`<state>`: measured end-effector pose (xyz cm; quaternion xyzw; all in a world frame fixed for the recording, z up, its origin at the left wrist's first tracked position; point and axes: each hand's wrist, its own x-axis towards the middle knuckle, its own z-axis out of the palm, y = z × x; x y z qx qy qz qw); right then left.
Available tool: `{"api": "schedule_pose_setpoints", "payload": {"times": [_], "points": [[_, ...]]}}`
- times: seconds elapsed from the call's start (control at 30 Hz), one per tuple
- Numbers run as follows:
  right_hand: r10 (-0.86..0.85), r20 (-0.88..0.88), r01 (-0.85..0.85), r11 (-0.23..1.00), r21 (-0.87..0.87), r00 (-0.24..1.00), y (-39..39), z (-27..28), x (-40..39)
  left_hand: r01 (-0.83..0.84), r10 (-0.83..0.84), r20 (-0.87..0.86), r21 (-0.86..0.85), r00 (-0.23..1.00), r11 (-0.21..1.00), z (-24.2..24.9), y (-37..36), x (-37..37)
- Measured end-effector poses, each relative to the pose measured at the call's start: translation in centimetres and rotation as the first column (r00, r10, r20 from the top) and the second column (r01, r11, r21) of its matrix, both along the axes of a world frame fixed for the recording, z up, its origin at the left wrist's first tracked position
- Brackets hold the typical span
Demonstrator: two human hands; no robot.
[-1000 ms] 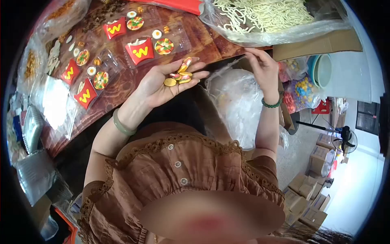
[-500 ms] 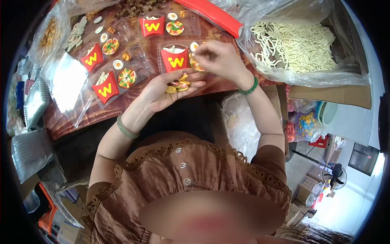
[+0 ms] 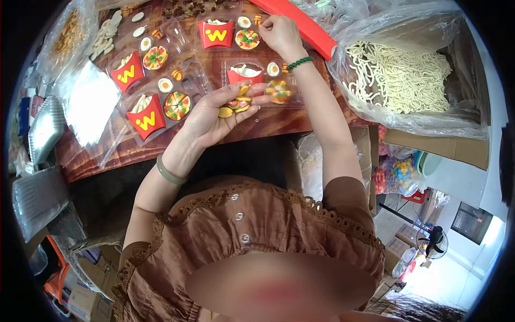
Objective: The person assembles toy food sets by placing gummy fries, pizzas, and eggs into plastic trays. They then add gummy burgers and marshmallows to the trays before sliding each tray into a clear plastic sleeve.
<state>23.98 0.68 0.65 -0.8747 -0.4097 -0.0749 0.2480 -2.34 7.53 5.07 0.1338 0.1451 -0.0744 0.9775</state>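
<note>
My left hand (image 3: 217, 112) is palm up with fingers curled around several small yellow toy food pieces (image 3: 240, 103), some with pink and red on them. It hovers over the near tray, partly covering a red toy fries box (image 3: 244, 72) there. Right of its fingertips lies a round toy pizza (image 3: 278, 92), a little blurred. My right hand (image 3: 281, 37) is at the back tray, thumb and fingertips pinched together beside another toy pizza (image 3: 248, 39) and a tiny orange burger-like piece (image 3: 258, 20). Whatever the pinch holds is too small to make out.
More clear trays to the left carry a red fries box (image 3: 145, 118), a toy pizza (image 3: 177, 105) and a toy egg (image 3: 166, 85). A plastic-lined carton of cream-coloured strands (image 3: 402, 75) stands at right. A long red strip (image 3: 300, 27) lies at the back.
My right hand has moved from the near tray, beside my left hand, up and away to the back tray. The left hand stays palm up with its pieces. The view has shifted slightly.
</note>
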Motion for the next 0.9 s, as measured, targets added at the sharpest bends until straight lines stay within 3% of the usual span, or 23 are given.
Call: {"api": "schedule_pose_setpoints", "payload": {"times": [0.1,0.2,0.27,0.33,0.4,0.47,0.53,0.57,0.63,0.7,0.77,0.83,0.9], "points": [[-0.017,-0.035,0.013,0.995,-0.095,0.999,-0.1,0.6,-0.3,-0.035,0.032,-0.037,-0.08,0.999,0.996,0.1,-0.2,0.3],[0.056,0.062,-0.045,0.985,-0.167,0.997,-0.6,2.0,-1.1,-0.095,0.093,-0.064,-0.029,0.994,0.995,-1.5,-0.1,0.5],[0.232,-0.25,-0.187,0.963,0.193,0.94,-1.8,5.9,-4.7,-0.108,0.106,-0.064,-0.021,0.992,0.994,-1.7,0.1,0.5],[0.499,-0.521,-0.395,0.866,0.306,0.692,-3.5,9.7,-8.5,-0.112,0.111,-0.067,-0.018,0.992,0.994,-2.1,0.1,0.6],[0.648,-0.347,-0.639,0.753,0.157,0.678,-4.6,11.2,-10.5,-0.143,0.143,-0.09,-0.001,0.986,0.99,-2.2,-0.1,0.9],[0.643,-0.276,-0.63,0.763,0.145,0.715,-5.5,10.6,-11.3,-0.13,0.132,-0.092,0.031,0.987,0.991,-1.5,-0.7,1.0],[0.547,-0.375,-0.548,0.829,0.113,0.748,-6.5,11.0,-11.7,-0.136,0.161,-0.114,0.203,0.98,0.97,-0.8,-1.2,1.0],[0.536,-0.377,-0.539,0.835,0.108,0.756,-6.9,11.0,-11.5,-0.125,0.149,-0.113,0.198,0.982,0.972,-0.7,-1.5,1.1],[0.371,-0.675,-0.445,0.893,0.071,0.637,-7.6,11.0,-10.6,-0.078,0.09,-0.024,0.332,0.996,0.94,-0.6,-2.1,1.2],[0.388,-0.618,-0.492,0.87,0.001,0.684,-8.2,11.2,-9.9,-0.066,0.065,0.014,0.329,0.998,0.942,-0.3,-2.3,1.5],[0.427,-0.698,-0.563,0.826,0.042,0.575,-8.7,11.5,-9.3,-0.022,0.035,-0.026,0.402,0.999,0.915,0.5,-2.4,2.0],[0.424,-0.646,-0.565,0.825,-0.014,0.634,-9.1,12.8,-10.3,0.003,0.014,-0.043,0.389,0.999,0.921,0.0,-2.6,2.7],[0.314,-0.643,-0.477,0.874,-0.092,0.699,-9.7,12.4,-10.8,0.064,-0.046,-0.064,0.299,0.997,0.952,-0.3,-2.9,3.2]]}}
